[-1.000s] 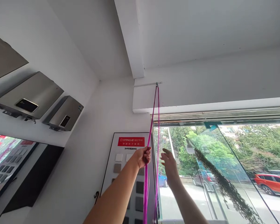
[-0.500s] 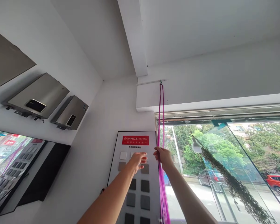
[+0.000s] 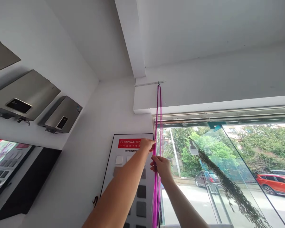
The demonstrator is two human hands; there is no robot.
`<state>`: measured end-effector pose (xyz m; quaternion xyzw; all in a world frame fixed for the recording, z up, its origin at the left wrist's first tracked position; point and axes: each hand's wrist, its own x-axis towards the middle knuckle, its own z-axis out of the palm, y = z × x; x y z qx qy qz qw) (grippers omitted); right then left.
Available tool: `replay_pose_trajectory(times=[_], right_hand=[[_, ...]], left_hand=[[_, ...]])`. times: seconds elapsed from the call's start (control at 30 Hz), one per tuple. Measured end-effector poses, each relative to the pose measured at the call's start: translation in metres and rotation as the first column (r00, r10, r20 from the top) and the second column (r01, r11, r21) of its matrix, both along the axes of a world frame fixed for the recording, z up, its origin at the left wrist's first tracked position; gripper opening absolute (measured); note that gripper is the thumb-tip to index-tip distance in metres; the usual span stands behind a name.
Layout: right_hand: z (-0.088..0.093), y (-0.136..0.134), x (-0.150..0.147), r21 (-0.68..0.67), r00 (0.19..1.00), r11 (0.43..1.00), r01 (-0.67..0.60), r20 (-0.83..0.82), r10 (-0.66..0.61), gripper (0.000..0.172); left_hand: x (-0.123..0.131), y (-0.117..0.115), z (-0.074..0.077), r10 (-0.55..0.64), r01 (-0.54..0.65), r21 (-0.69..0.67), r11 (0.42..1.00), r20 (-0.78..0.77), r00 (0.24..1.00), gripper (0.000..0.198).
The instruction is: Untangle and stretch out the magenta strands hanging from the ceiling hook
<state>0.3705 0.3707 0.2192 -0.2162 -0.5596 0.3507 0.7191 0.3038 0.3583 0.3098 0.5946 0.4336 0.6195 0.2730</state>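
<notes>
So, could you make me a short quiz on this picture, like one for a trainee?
1. Which is higher on the strands: the left hand or the right hand?
2. True or false: the top of the strands is below both hands.
3. What colour is the car outside at the far right?
A) white
B) red
C) green

Key:
1. The left hand.
2. False; it is up on the wall, above both hands.
3. B
</notes>
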Motion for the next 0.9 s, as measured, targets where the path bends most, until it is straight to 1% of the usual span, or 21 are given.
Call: replay_pose_trajectory(times=[0.07, 0.13, 0.17, 0.23, 0.3, 0.37, 0.47, 0.53, 0.6, 0.7, 0.77, 0.83, 0.9], right_hand=[[0.0, 0.003, 0.005, 0.014, 0.998, 0.998, 0.058, -0.006, -0.058, 0.028], [-0.002, 0.002, 0.008, 0.039, 0.993, 0.993, 0.115, -0.016, -0.114, 0.027], [-0.003, 0.001, 0.009, 0.055, 0.991, 0.99, 0.131, -0.027, -0.129, 0.026], [-0.006, -0.005, 0.01, 0.077, 0.992, 0.991, 0.111, -0.069, -0.105, 0.026], [-0.009, -0.01, 0.009, 0.07, 0.992, 0.997, 0.042, -0.125, -0.033, 0.028], [-0.011, -0.014, 0.009, 0.033, 0.985, 0.999, -0.038, -0.166, 0.043, 0.031], [-0.012, -0.014, 0.006, -0.045, 0.973, 0.987, -0.151, -0.184, 0.141, 0.033], [-0.012, -0.01, 0.002, -0.074, 0.953, 0.968, -0.24, -0.206, 0.221, 0.031], [-0.013, -0.006, -0.002, -0.082, 0.929, 0.946, -0.315, -0.229, 0.289, 0.027], [-0.014, -0.004, -0.008, -0.097, 0.894, 0.909, -0.404, -0.252, 0.371, 0.021], [-0.014, -0.006, -0.01, -0.115, 0.867, 0.88, -0.46, -0.271, 0.418, 0.018], [-0.013, -0.009, -0.01, -0.13, 0.843, 0.852, -0.507, -0.283, 0.458, 0.015], [-0.012, -0.013, -0.009, -0.139, 0.82, 0.825, -0.548, -0.282, 0.498, 0.012]], left_hand=[[0.008, 0.005, 0.004, -0.012, 0.012, -0.032, 0.999, 0.002, 1.0, 0.026], [0.012, 0.008, 0.004, -0.036, 0.037, -0.061, 0.997, 0.008, 0.999, 0.026], [0.013, 0.009, 0.003, -0.052, 0.053, -0.074, 0.996, 0.01, 0.999, 0.026], [0.012, 0.011, 0.001, -0.085, 0.085, -0.092, 0.992, 0.011, 0.996, 0.025], [0.009, 0.013, -0.002, -0.095, 0.095, -0.075, 0.993, 0.006, 0.995, 0.024], [0.004, 0.012, -0.004, -0.055, 0.055, -0.014, 0.998, -0.004, 0.998, 0.023], [-0.001, 0.009, -0.007, 0.101, -0.097, 0.117, 0.988, -0.026, 0.995, 0.018], [-0.002, 0.005, -0.009, 0.212, -0.2, 0.207, 0.958, -0.037, 0.977, 0.011], [-0.001, 0.0, -0.011, 0.277, -0.253, 0.285, 0.925, -0.047, 0.96, 0.012], [0.001, -0.006, -0.011, 0.297, -0.262, 0.346, 0.901, -0.051, 0.953, 0.021], [-0.001, -0.007, -0.008, 0.295, -0.268, 0.341, 0.901, -0.029, 0.955, 0.022], [-0.004, -0.004, -0.007, 0.268, -0.253, 0.29, 0.923, -0.014, 0.963, 0.026], [-0.005, -0.001, -0.006, 0.194, -0.184, 0.203, 0.962, -0.031, 0.981, 0.029]])
